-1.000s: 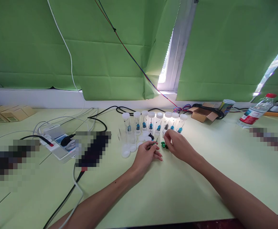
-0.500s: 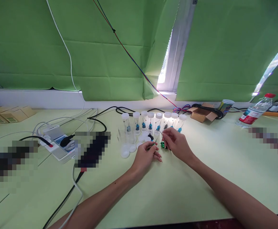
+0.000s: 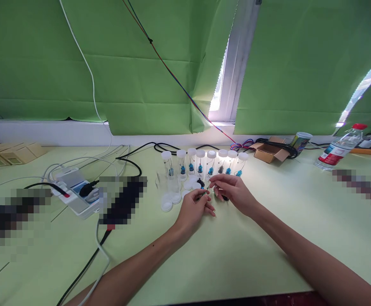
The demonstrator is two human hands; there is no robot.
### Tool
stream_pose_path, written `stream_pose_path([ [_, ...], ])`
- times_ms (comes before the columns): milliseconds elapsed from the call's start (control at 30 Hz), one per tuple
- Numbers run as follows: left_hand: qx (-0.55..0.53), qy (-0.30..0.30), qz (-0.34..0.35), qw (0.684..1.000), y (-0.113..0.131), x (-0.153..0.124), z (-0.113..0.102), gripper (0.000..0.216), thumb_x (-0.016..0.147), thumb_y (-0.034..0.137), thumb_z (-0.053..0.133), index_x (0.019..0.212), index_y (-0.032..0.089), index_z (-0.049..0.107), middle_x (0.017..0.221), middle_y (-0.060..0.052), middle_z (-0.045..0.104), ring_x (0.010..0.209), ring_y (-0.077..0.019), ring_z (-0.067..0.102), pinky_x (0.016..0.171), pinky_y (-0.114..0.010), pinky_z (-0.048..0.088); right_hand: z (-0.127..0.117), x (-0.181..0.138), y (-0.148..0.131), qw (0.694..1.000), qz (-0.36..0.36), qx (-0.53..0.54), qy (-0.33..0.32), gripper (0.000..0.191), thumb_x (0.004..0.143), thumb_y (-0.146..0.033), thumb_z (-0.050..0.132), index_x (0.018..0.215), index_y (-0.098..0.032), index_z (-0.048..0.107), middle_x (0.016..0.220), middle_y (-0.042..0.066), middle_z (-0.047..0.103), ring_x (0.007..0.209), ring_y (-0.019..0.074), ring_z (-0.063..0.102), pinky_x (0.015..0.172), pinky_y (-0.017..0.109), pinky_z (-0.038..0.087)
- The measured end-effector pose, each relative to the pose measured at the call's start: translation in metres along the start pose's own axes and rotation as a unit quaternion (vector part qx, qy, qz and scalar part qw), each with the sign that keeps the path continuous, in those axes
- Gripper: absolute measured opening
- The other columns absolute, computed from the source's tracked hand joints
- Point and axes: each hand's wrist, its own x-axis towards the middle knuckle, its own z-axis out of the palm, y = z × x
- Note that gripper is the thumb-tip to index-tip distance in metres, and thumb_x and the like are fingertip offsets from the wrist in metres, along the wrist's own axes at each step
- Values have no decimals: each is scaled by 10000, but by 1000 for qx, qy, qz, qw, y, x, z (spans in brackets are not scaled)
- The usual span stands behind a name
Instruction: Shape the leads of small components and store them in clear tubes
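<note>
Green pin (image 3: 205,193): your left hand (image 3: 194,208) and right hand (image 3: 233,191) pinch it. Eight capped tubes (image 3: 200,163) are filled; open tubes (image 3: 170,187) beside them wait.

— What is the left hand (image 3: 194,207) pinching?
— A thin green-tipped sliver (image 3: 203,195), too small to name. The right hand (image 3: 233,192) meets its far end, but I cannot tell whether it grips there.
— And the mosaic patches?
— Pixelated, unreadable: a dark left-edge block (image 3: 13,216), a black middle block (image 3: 122,199) beside the white power strip (image 3: 80,208), and a grey right-edge block (image 3: 360,187). The blue bits (image 3: 182,169) inside the clear white-capped vials (image 3: 166,163) are too tiny to identify. Both forearms (image 3: 134,272) run off the bottom edge.
</note>
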Motion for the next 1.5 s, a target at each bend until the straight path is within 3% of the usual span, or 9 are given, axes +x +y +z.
stream_pose_path([
  [167, -13, 2, -1, 1000, 0, 1, 0, 134, 815, 173, 593, 928, 106, 614, 763, -33, 575, 540, -127, 625, 522, -312, 577, -1, -1, -4, 998, 19, 50, -22, 297, 762, -345, 735, 1006, -177, 713, 975, 86, 696, 688, 113, 561, 589, 257, 444],
  [400, -14, 1, -5, 1000, 0, -1, 1, 125, 801, 173, 614, 905, 104, 617, 741, -32, 583, 520, -124, 622, 499, -294, 571, 2, -1, -3, 999, 17, 39, 4, 328, 791, -473, 703, 844, -149, 683, 698, 16, 631, 532, 84, 509, 480, 224, 395],
  [633, -15, -14, -5, 1000, -1, -1, 2, 143, 783, 184, 639, 905, 112, 623, 738, -36, 600, 507, -129, 622, 500, -310, 566, 3, 0, 0, 997, -9, -71, 28, 424, 824, -571, 614, 752, -154, 643, 571, -8, 577, 463, 92, 497, 442, 232, 385],
  [1500, 5, -23, -8, 1000, 5, -5, 3, 103, 795, 157, 594, 886, 115, 618, 760, -35, 590, 530, -125, 620, 512, -299, 564, 5, 0, 2, 990, -7, -138, -1, 422, 849, -566, 567, 734, -165, 630, 574, -5, 574, 465, 101, 499, 444, 237, 385],
])
